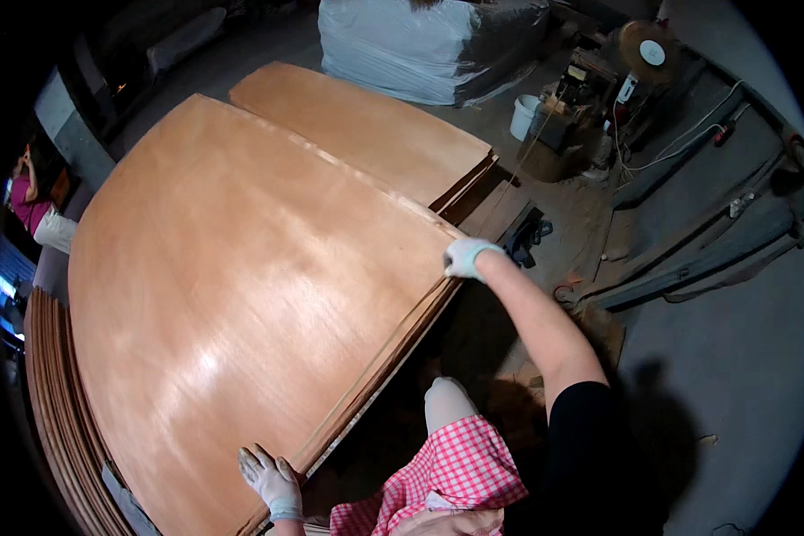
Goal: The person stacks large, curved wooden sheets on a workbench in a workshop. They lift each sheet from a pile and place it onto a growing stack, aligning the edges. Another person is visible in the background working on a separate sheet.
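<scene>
No words, numbers or signs can be read here. To the right of the white bucket [524, 117], a white disc [652, 52] on a brown round plate [632, 45] and a white strip [628, 87] below show no legible lettering.

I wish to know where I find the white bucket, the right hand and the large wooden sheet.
White bucket [523, 121]: head view, on its outer wall.
Right hand [465, 258]: head view, on its gloved back.
Large wooden sheet [241, 259]: head view, on its upper face.
</scene>
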`<state>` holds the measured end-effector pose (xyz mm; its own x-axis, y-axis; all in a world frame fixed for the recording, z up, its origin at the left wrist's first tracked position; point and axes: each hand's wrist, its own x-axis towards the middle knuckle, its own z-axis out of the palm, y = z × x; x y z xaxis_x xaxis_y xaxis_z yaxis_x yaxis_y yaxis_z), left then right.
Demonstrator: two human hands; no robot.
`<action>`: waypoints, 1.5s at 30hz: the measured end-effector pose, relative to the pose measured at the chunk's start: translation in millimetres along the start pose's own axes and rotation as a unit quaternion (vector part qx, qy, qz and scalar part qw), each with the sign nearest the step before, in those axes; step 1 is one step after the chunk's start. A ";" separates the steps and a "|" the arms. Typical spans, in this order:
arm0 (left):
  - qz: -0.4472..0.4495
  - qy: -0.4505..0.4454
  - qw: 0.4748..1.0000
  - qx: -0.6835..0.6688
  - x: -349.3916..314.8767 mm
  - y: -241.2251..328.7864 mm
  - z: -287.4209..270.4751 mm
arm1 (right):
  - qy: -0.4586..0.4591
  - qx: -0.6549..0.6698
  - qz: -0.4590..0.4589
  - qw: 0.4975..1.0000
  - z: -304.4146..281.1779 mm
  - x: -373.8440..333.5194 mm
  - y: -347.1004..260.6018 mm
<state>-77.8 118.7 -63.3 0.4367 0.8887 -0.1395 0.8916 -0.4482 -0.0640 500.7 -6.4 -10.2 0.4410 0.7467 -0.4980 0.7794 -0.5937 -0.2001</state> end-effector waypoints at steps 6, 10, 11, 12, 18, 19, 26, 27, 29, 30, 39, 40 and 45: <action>0.004 -0.001 1.000 0.003 3.1 -2.5 7.3 | 0.022 0.008 0.053 0.998 -15.2 15.1 47.4; 0.003 -0.006 1.000 0.004 2.3 -2.5 5.8 | 0.031 -0.010 0.085 0.996 -10.2 24.5 50.8; 0.003 -0.004 1.000 0.007 1.5 -4.6 6.4 | 0.030 -0.007 0.086 0.996 -8.4 26.8 48.7; 0.002 -0.001 1.000 0.009 0.6 -6.2 6.3 | 0.029 -0.003 0.088 0.996 -5.5 28.8 45.8; -0.003 0.004 1.000 0.013 -2.6 -2.8 0.9 | 0.196 0.241 0.263 0.914 40.1 32.2 66.4; -0.007 0.007 1.000 0.010 -4.2 -4.5 1.3 | 0.272 0.291 0.275 0.875 53.7 26.3 68.4; 0.003 0.024 1.000 -0.002 -5.2 -7.9 4.0 | 0.416 0.361 0.102 0.828 148.3 -39.0 17.5; 0.001 0.028 1.000 -0.001 -7.3 -9.5 4.3 | 0.434 0.325 0.019 0.840 146.4 -55.5 -12.7; 0.001 0.021 1.000 -0.006 -4.0 -4.1 4.2 | 0.378 0.237 -0.105 0.889 138.7 -78.2 -58.7; 0.007 0.020 1.000 -0.010 -0.2 -0.4 3.4 | 0.395 0.104 -0.188 0.893 145.9 -76.5 -73.6; 0.008 0.022 1.000 -0.008 -0.2 1.5 4.3 | 0.375 -0.113 -0.111 0.914 96.4 -37.9 5.7; 0.019 0.029 0.999 -0.015 3.9 6.9 4.6 | 0.325 -0.093 -0.012 0.941 85.1 -30.3 39.2; 0.004 0.047 0.999 -0.025 -1.4 -5.4 9.2 | 0.391 -0.060 0.131 0.909 64.9 -23.0 4.8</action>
<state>-84.3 119.0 -71.8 0.4503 0.8917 -0.0457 0.8923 -0.4512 -0.0126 465.4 -45.9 -54.5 0.7632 0.5971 0.2471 0.6244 -0.7799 -0.0440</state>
